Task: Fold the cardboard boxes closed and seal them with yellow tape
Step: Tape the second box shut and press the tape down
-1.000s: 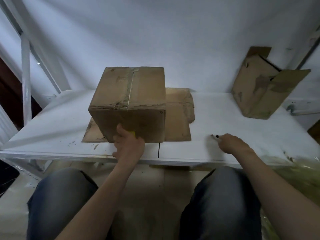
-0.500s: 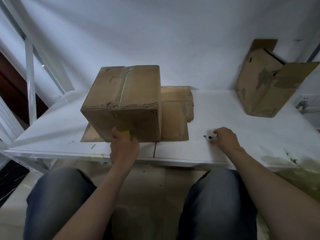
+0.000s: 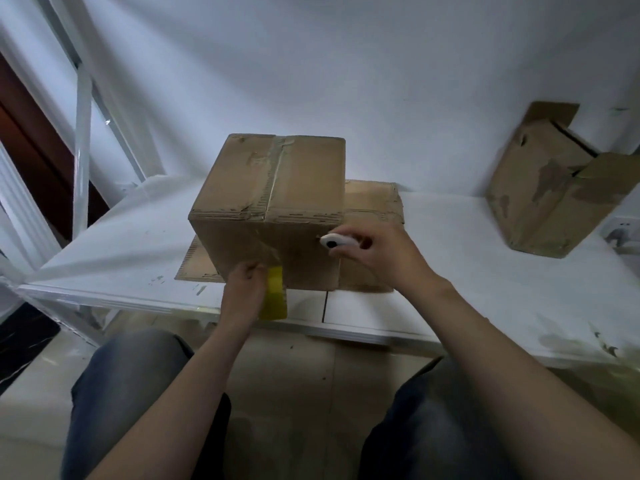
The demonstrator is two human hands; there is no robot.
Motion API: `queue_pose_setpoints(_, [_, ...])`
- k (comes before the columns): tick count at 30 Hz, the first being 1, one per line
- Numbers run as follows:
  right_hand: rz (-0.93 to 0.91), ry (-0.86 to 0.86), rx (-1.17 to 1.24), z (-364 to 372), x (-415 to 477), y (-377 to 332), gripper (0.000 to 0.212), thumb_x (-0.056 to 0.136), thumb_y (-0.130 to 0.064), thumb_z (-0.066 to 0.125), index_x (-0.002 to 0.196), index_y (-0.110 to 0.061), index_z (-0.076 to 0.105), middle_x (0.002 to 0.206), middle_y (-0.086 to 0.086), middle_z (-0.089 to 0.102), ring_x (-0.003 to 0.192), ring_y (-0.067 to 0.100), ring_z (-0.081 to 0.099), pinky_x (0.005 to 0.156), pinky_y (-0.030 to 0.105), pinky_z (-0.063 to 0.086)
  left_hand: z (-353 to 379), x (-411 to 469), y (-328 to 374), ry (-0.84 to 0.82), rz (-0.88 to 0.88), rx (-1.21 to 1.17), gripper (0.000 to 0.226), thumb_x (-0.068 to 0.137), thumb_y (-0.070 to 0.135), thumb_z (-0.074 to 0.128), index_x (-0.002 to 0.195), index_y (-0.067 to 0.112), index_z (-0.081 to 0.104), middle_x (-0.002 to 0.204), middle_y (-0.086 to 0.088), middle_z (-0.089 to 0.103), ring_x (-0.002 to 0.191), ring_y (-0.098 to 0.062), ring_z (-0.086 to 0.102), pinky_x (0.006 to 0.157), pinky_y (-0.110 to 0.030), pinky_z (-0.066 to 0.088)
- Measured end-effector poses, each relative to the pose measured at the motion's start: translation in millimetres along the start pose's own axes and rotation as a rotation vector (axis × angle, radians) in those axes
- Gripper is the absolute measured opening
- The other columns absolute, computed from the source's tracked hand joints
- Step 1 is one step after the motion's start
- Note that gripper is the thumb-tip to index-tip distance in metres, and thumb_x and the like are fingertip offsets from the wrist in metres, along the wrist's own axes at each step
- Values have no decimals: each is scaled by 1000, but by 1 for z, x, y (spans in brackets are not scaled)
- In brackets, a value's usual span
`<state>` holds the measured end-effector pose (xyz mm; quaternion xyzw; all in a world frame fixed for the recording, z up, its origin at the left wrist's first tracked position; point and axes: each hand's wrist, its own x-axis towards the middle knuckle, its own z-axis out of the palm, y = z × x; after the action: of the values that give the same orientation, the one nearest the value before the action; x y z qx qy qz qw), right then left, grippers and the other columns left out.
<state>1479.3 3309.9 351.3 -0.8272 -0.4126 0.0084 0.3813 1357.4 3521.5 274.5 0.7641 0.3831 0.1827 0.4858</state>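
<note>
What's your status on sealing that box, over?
Left grip holds yellow tape at closed box's near face. Right grip holds white cutter by box's front. Nothing blocking; open box stands apart, far right.

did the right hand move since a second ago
Yes: the right hand went left, off the table, to the closed box's near right edge, gripping a white cutter.

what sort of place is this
Likely a makeshift packing area: a closed cardboard box and an open box on a scuffed white table, yellow tape in the left hand.
</note>
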Motion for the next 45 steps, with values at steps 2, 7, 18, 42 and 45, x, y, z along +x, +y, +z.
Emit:
queue_pose_setpoints(2, [-153,-39,-146,13,15,-33,28,90,-45,71,117,-38,72,98,-17,73,78,1,58,64,19,41,-5,3,0,-54,-4,-58,23,104,35,47,120,30,63,112,3,57,99,-20,53,88,-38,39])
queue_pose_setpoints(7, [-408,-127,-484,49,39,-73,28,96,-48,60,118,-33,72,105,-12,74,82,6,61,80,25,35,-13,8,-4,-117,-17,-165,14,101,36,53,100,37,67,96,13,61,90,-11,57,84,-37,45])
queue_pose_setpoints(18, [-252,-91,-821,89,58,-77,31,97,-58,49,104,-39,73,96,-15,73,85,10,62,81,38,19,-20,11,-11,-114,-18,-235,20,95,32,57,91,34,76,98,6,73,94,-17,65,85,-38,52])
queue_pose_setpoints(42, [605,-261,-706,3,-27,34,16,96,-36,58,103,-26,69,85,-3,62,72,18,59,62,31,41,-9,-12,-2,-258,23,73,27,96,33,55,115,26,72,118,2,70,111,-22,61,103,-45,48])
queue_pose_setpoints(45, [806,-316,-545,-9,-42,75,16,96,-29,59,108,-22,67,86,0,70,68,19,70,72,35,55,-1,-18,5,-299,34,130,31,97,31,53,123,27,69,126,2,67,116,-24,60,105,-45,47])
